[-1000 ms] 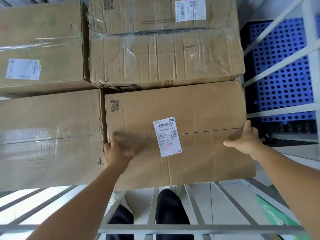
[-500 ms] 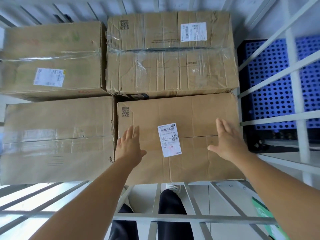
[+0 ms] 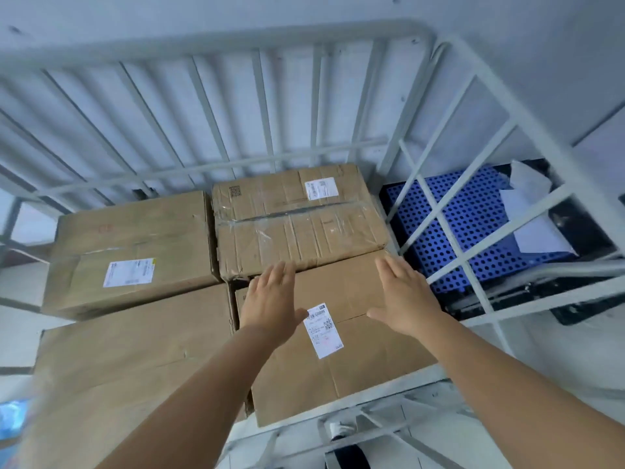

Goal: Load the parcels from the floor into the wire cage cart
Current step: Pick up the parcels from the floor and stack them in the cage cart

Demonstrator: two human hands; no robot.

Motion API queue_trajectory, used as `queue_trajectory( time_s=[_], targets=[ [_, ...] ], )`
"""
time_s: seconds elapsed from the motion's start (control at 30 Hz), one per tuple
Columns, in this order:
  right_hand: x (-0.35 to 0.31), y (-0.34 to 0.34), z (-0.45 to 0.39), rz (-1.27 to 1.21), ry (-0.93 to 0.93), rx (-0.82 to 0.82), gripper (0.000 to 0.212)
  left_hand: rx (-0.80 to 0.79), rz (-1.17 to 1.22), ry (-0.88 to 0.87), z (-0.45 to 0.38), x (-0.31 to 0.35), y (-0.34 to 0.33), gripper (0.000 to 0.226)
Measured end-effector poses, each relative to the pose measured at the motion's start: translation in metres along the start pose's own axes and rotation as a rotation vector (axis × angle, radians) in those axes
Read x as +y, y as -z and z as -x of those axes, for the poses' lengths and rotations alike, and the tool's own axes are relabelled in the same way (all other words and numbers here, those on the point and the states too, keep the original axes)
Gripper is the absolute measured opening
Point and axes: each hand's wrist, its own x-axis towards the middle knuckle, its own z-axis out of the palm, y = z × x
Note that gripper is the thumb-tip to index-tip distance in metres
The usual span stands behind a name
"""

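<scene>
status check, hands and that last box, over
Left hand and right hand open, flat over near-right box. Box sits in cage cart. Nothing blocking.

Bright, even, cool daylight with soft shadows; wide-angle bending at the edges, motion blur at lower left.

Four parcels (image 3: 338, 340) (all cardboard), one wire cage cart (image 3: 216, 49), two hands (image 3: 270, 306)
</scene>
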Motion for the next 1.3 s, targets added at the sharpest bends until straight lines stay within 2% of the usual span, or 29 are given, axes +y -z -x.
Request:
queue_trajectory(
  time_s=[0.13, 0.3, 0.43, 0.6, 0.87, 1.3],
  targets=[
    [-0.019, 0.037, 0.053, -0.048, -0.036, 0.133, 0.095, 0.054, -0.013, -0.118, 0.027, 0.013, 0.046, 0.09],
    [-0.031, 0.07, 0.134, -0.107, -0.177, 0.283, 0.097, 0.12, -0.018, -0.285, 0.069, 0.032, 0.094, 0.092],
    [-0.029, 0.079, 0.197, -0.146, -0.286, 0.391, 0.096, 0.141, -0.073, -0.432, 0.104, 0.06, 0.12, 0.091],
    [-0.013, 0.073, 0.273, -0.187, -0.461, 0.439, 0.096, 0.155, -0.113, -0.598, 0.141, 0.104, 0.133, 0.089],
    [0.024, 0.03, 0.392, -0.278, -0.711, 0.524, 0.092, 0.121, -0.179, -0.863, 0.204, 0.197, 0.11, 0.087],
    [0.064, -0.113, 0.581, -0.462, -1.06, 0.477, 0.093, 0.002, -0.304, -1.222, 0.363, 0.315, 0.006, 0.085]
  ],
)
